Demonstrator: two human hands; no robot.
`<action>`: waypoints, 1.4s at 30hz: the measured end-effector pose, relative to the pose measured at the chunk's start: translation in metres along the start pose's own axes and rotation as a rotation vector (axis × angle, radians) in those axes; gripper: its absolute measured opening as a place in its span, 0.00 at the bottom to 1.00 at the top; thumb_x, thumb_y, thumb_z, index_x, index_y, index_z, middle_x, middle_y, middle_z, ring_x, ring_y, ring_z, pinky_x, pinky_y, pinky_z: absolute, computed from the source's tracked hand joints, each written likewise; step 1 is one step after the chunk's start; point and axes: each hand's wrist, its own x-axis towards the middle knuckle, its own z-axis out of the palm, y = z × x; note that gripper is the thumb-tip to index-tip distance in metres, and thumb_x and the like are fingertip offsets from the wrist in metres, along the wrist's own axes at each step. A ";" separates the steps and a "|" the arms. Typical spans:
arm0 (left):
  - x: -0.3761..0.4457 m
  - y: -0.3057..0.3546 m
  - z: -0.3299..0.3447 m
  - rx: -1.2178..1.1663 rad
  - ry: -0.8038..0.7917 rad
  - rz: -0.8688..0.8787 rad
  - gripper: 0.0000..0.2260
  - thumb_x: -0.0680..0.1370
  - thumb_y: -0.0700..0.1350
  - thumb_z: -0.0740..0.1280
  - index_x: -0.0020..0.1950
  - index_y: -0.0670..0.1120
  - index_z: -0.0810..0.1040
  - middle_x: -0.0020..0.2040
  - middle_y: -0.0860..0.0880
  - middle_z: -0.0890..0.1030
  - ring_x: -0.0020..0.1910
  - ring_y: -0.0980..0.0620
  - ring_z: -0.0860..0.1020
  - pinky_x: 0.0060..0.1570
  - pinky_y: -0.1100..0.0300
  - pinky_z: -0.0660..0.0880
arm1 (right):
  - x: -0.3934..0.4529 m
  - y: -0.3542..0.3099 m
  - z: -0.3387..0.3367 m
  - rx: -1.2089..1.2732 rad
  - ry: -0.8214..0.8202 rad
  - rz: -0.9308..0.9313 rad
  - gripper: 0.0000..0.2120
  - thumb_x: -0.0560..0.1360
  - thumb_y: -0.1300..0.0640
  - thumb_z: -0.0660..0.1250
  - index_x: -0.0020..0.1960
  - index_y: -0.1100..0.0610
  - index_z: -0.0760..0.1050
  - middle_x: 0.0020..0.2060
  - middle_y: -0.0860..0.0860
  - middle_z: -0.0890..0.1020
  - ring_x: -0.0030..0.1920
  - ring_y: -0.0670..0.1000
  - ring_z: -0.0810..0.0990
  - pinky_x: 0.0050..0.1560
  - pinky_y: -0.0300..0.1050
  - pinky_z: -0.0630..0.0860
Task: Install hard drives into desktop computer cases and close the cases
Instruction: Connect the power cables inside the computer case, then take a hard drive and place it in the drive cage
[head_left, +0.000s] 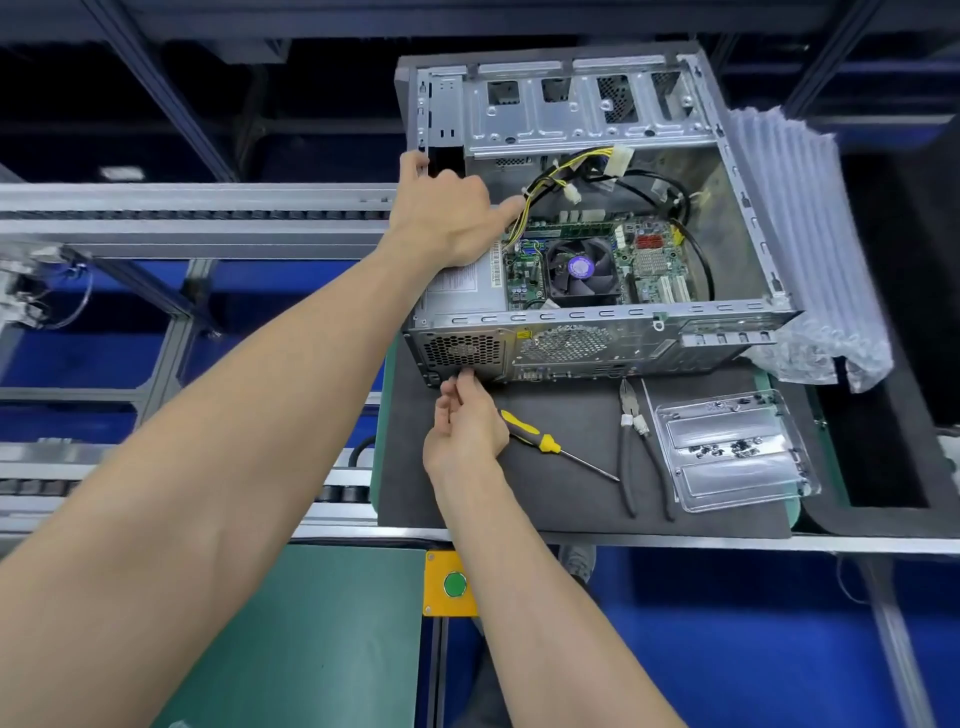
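- Fingers (464, 383) of the right hand (464, 434) are held together, their tips pressed to the rear panel of the computer case (587, 218); whether anything is pinched cannot be told.
- Beside that hand, a yellow-handled screwdriver (550, 442), pliers (641, 444) and a clear screw tray (737, 452) are laid on the dark desk (545, 499).
- Farther off, the left hand (448, 218) is spread, thumb on the open case's front corner, fingers reaching inside.
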 end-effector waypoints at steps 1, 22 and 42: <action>0.000 0.000 0.000 0.000 -0.003 -0.004 0.36 0.78 0.69 0.42 0.30 0.46 0.75 0.30 0.47 0.74 0.34 0.52 0.69 0.70 0.44 0.53 | 0.001 0.000 0.001 0.006 0.002 0.006 0.03 0.78 0.63 0.71 0.46 0.63 0.80 0.34 0.54 0.79 0.32 0.47 0.74 0.32 0.35 0.71; -0.004 0.003 -0.005 -0.081 -0.016 -0.054 0.24 0.78 0.57 0.47 0.30 0.47 0.70 0.30 0.48 0.74 0.34 0.52 0.70 0.68 0.45 0.55 | 0.015 0.002 -0.001 -0.078 0.014 -0.071 0.11 0.79 0.64 0.68 0.37 0.60 0.77 0.25 0.50 0.77 0.25 0.44 0.72 0.31 0.34 0.71; -0.051 0.131 -0.033 -0.361 0.152 0.365 0.12 0.83 0.51 0.59 0.52 0.45 0.79 0.53 0.47 0.78 0.54 0.44 0.75 0.59 0.45 0.68 | -0.014 -0.150 -0.067 -0.342 -0.229 -0.288 0.07 0.80 0.63 0.64 0.50 0.65 0.79 0.35 0.57 0.85 0.35 0.53 0.85 0.35 0.42 0.81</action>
